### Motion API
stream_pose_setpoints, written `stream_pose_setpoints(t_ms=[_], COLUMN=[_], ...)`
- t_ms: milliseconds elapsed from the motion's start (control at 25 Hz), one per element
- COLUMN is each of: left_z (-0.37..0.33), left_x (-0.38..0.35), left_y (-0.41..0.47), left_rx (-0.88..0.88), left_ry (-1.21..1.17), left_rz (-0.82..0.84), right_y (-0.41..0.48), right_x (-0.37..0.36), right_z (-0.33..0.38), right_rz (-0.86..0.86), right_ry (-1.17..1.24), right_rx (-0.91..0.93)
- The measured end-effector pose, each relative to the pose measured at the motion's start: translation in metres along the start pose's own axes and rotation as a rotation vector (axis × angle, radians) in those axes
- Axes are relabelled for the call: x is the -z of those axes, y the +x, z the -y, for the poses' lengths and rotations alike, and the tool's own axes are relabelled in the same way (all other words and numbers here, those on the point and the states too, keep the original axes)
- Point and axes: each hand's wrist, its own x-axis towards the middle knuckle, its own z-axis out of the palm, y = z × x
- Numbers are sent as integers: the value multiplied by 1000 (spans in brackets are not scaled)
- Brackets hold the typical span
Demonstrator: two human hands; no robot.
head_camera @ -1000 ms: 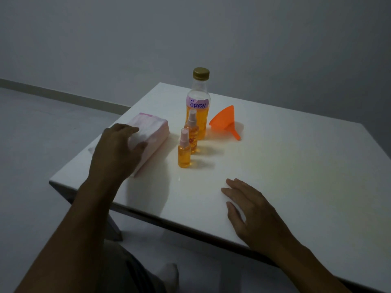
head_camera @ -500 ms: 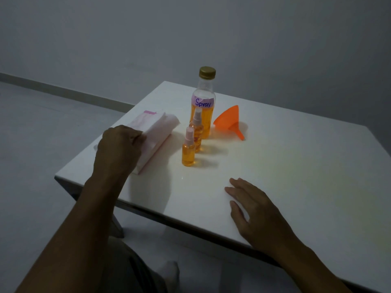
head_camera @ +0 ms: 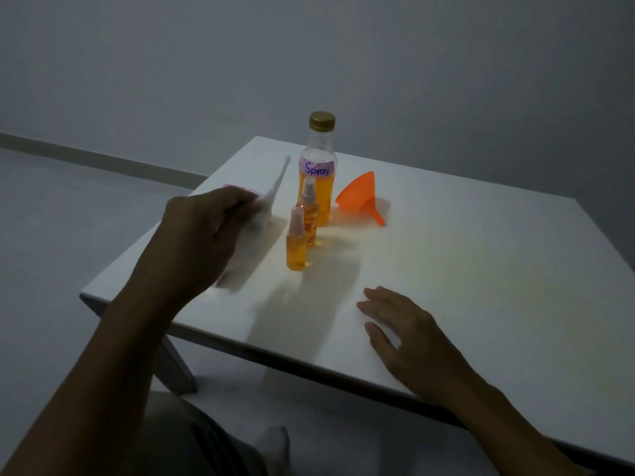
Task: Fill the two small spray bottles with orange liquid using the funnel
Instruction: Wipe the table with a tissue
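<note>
Your left grip (head_camera: 202,235) pinches a tissue (head_camera: 274,197), held up beside the spray bottles (head_camera: 297,247) (both capped) — your right grip (head_camera: 409,338) lies flat, fingers straight, on the counter (head_camera: 498,269).

White table (head_camera: 446,269); orange funnel (head_camera: 359,195); two small spray bottles — near (head_camera: 297,247) and far (head_camera: 309,214) — orange; big bottle (head_camera: 318,187) gold-capped, pink label, purple lettering.

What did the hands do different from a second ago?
The left hand pinched a white tissue and lifted it up out of the pink pack. The right hand stayed flat on the table; the two small spray bottles, big bottle and funnel did not move.
</note>
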Motion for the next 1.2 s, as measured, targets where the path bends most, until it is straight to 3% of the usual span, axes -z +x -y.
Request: stream_pose_setpoints(t_ms=[120,200,360,440,560,680,760,840,960,1000,1080,1160,1200], left_z=[-43,-63,-83,-89,-94,-94,-95,-97,-99,-99,-95,-88,-83], left_x=[-1,-21,-77,-98,-125,-156,-178,-198,-224,-230,-234,-230,-226], left_y=[1,2,9,14,24,33,34,32,29,29,32,34,33], left_rx=[-148,-211,-208,-137,19,137,203,267,192,144,50,-23,-60], left_ry=[-206,-296,-538,-640,-756,-727,-718,-725,-637,-601,-529,-442,-374], left_rz=[297,526,934,1049,1145,1068,945,780,541,483,359,259,233], right_y=[8,9,-9,-17,-24,-30,-35,-42,-54,-58,-63,-57,-50], right_x=[39,72,105,114,125,135,140,144,149,149,145,134,124], right_z=[11,10,-11,-22,-36,-57,-69,-78,-80,-79,-78,-74,-74], right_rz=[-86,21,320,332,175,-27,-74,-50,83,87,-77,-186,-120], right_ry=[531,852,909,940,877,841,740,572,288,118,-173,-177,-176], right_rx=[-167,-211,-206,-280,-398,-592,-698,-783,-874,-851,-650,-314,-175])
